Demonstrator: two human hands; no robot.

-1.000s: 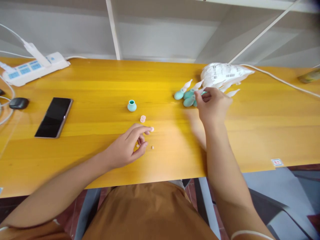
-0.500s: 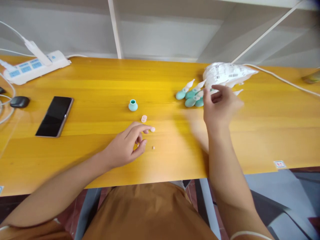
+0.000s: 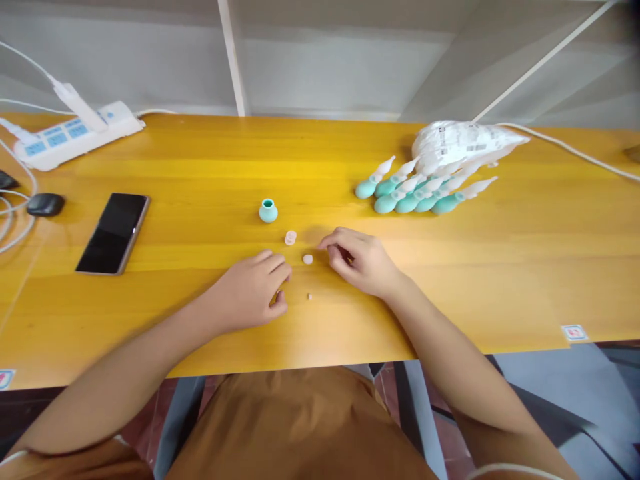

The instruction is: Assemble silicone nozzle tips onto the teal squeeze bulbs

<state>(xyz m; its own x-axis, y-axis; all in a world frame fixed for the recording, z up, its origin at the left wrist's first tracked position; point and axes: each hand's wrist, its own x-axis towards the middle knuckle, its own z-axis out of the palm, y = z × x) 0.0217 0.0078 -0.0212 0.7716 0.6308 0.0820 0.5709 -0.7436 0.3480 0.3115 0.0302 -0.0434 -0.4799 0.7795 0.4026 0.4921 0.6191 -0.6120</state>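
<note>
My left hand rests on the yellow table with its fingers curled toward the thumb; whatever is under them is hidden. My right hand lies just right of it, fingers bent in a pinch. Its fingertips are close to a small white cap. A pale pink ring piece and a teal bulb base sit just beyond the hands. A tiny bead-like part lies between the hands. At the far right lies a row of teal bulbs with white nozzles.
A white plastic bag lies behind the row of bulbs. A black phone, a dark oval object and a white power strip with cables occupy the left side. A white cable crosses the far right.
My right hand has come back from the row of bulbs at the far right to the small parts in the middle. My left hand's fingers have curled in more.
</note>
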